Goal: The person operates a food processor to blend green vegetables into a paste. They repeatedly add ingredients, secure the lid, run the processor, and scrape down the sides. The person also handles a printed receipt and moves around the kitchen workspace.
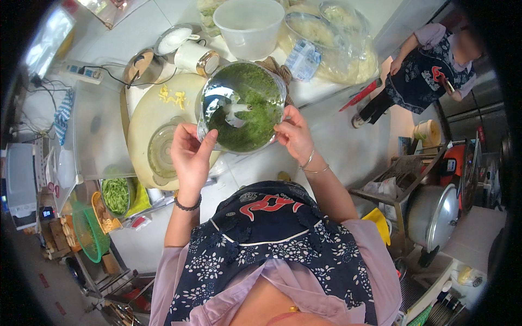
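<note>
A metal-and-clear bowl of a food chopper (244,106) holds finely chopped greens and a central blade hub, tilted so that its inside faces me. My left hand (191,148) grips its lower left rim, thumb on top. On the right side, the fingers of my right hand (294,132) pinch the rim. Below and left of the bowl, a round clear lid (165,150) lies on a pale round cutting board (138,118). Yellow sliced pieces (173,98) lie on the same board. A white-and-gold appliance base (197,59) rests on its side behind the board.
Behind stand a translucent plastic tub (248,28), bagged bowls (334,40) and a bowl of white powder (175,40). Shredded greens fill a bowl (116,195) at the left. A co-worker (428,73) stands at the upper right. A large metal pot (432,216) is at the right.
</note>
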{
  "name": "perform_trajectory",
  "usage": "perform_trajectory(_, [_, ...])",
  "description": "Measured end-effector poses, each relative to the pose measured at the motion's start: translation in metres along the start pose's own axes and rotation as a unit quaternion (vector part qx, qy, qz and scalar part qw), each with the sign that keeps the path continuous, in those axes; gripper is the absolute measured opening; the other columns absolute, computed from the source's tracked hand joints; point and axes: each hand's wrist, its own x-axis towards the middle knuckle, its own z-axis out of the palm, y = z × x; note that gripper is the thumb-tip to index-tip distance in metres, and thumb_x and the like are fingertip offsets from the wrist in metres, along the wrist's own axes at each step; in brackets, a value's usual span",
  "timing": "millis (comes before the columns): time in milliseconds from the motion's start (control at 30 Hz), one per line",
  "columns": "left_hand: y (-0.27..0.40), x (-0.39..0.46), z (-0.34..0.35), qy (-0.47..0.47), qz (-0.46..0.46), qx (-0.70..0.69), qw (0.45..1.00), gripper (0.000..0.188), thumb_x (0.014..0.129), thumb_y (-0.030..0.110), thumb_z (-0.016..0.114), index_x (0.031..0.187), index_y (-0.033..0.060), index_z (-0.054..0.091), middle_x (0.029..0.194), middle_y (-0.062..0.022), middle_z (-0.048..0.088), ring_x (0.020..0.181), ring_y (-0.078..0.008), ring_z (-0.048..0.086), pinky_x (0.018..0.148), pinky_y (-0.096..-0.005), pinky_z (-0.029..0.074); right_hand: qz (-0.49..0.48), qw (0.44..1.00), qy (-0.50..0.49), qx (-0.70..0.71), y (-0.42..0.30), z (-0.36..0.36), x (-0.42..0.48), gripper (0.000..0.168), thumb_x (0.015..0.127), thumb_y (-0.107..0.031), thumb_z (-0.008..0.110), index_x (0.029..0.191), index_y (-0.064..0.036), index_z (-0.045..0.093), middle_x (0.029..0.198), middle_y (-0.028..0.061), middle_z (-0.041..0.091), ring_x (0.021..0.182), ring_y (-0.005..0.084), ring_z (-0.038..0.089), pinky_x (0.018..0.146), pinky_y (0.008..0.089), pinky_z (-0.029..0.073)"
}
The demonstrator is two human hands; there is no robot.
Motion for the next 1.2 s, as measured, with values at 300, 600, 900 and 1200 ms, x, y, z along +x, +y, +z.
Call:
perform_trajectory(300, [-0.009,-0.006,0.000,-0.017,-0.009,-0.019,1.000,0.024,0.089,-0.002,0.072,0.091,0.0089,0.052,0.082,0.0069,0.052,0.071,-0.0013,0.045,0.064,-0.0180,0.037,-0.031,0.999,-0.018,-0.019,-0.007,-0.009,0.008,0.025,0.084,0.006,0.059,0.086,-0.010,0.041,0.064,0.0002,0.048,0.043,0.0096,0.044,0.043,0.0287,0.044])
perform_trajectory(600, [-0.011,-0.005,-0.004,-0.012,-0.010,-0.015,1.000,0.024,0.089,-0.002,0.072,0.092,0.0085,0.051,0.081,0.0071,0.051,0.070,-0.0007,0.043,0.062,-0.0176,0.035,-0.031,0.999,-0.019,-0.018,-0.002,-0.004,0.013,0.024,0.083,0.007,0.059,0.087,-0.009,0.041,0.067,0.0015,0.051,0.044,0.0092,0.043,0.041,0.0264,0.040])
perform_trajectory(900, [-0.016,-0.006,-0.011,-0.017,-0.010,-0.020,1.000,0.023,0.089,-0.005,0.070,0.092,0.0081,0.051,0.082,0.0061,0.053,0.072,-0.0015,0.046,0.065,-0.0182,0.038,-0.008,1.000,-0.023,0.001,0.007,-0.004,0.014,0.026,0.083,0.007,0.060,0.087,-0.010,0.042,0.070,0.0022,0.055,0.047,0.0083,0.045,0.041,0.0244,0.032])
perform_trajectory(1200, [-0.011,-0.009,-0.015,0.006,-0.014,-0.003,1.000,0.025,0.087,-0.003,0.074,0.090,0.0079,0.051,0.080,0.0077,0.047,0.069,-0.0006,0.043,0.061,-0.0176,0.035,-0.002,1.000,-0.022,-0.013,0.001,0.006,0.006,0.025,0.084,0.007,0.059,0.088,-0.010,0.040,0.066,0.0000,0.046,0.046,0.0086,0.044,0.042,0.0255,0.036])
